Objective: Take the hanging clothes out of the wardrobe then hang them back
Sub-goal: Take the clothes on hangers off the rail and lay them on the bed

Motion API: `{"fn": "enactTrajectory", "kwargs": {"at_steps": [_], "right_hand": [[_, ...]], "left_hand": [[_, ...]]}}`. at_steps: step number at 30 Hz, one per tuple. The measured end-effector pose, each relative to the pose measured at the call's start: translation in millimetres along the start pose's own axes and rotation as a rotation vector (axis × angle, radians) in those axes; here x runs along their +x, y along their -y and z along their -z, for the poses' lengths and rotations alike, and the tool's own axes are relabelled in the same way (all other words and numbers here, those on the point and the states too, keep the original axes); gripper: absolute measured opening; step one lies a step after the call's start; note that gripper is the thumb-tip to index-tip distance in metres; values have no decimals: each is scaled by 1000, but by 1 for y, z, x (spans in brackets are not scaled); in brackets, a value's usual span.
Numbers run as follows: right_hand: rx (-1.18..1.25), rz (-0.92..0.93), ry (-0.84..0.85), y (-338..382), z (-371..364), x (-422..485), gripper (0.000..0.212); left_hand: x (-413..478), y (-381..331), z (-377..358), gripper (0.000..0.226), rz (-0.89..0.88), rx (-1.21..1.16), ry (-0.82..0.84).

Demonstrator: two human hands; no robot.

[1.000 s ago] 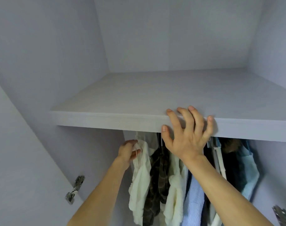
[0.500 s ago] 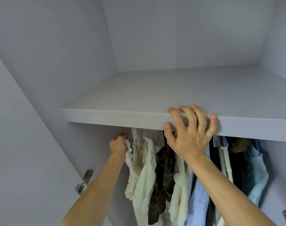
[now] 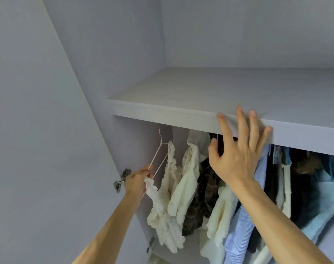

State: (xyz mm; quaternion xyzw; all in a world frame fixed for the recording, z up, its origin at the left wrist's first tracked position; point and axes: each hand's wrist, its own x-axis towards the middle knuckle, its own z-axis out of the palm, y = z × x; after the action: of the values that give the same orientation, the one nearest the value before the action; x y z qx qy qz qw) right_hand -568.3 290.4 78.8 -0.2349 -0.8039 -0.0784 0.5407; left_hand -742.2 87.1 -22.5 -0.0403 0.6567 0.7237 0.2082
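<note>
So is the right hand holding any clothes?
No, the right hand spreads straight fingers at the shelf edge, gripping nothing; only the left hand grips a white hanger.

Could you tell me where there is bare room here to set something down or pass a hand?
The shelf is bare left of the right hand. Below, a gap lies between the side wall and the white hanger in the left hand; rightwards clothes hang crowded.

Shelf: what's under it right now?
Clothes hang under the shelf: a cream ruffled top on a wire hanger gripped by the left hand, a plaid shirt, a blue striped shirt. The rail is hidden behind the shelf's front edge.
</note>
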Motion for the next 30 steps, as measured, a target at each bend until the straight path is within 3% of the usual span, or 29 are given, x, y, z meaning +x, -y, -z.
{"fn": "enactTrajectory", "kwargs": {"at_steps": [4,9,12,17,25,30], "right_hand": [[365,25,230,45,-3,-49,52],[699,-50,808,127,2,-118,64],[761,124,997,180,16,-155,71],[1020,412,1019,265,80,-215,46],[1425,541,1173,338,226,-315,49],[1528,820,1233,369,315,-367,42]], "left_hand": [[-46,31,71,23,25,6,-27],[-136,45,159,22,35,161,-52],[-207,54,211,17,25,160,-53],[-334,85,292,18,29,80,-198],[-530,168,357,19,31,84,-488],[-640,226,355,32,181,229,-915]]}}
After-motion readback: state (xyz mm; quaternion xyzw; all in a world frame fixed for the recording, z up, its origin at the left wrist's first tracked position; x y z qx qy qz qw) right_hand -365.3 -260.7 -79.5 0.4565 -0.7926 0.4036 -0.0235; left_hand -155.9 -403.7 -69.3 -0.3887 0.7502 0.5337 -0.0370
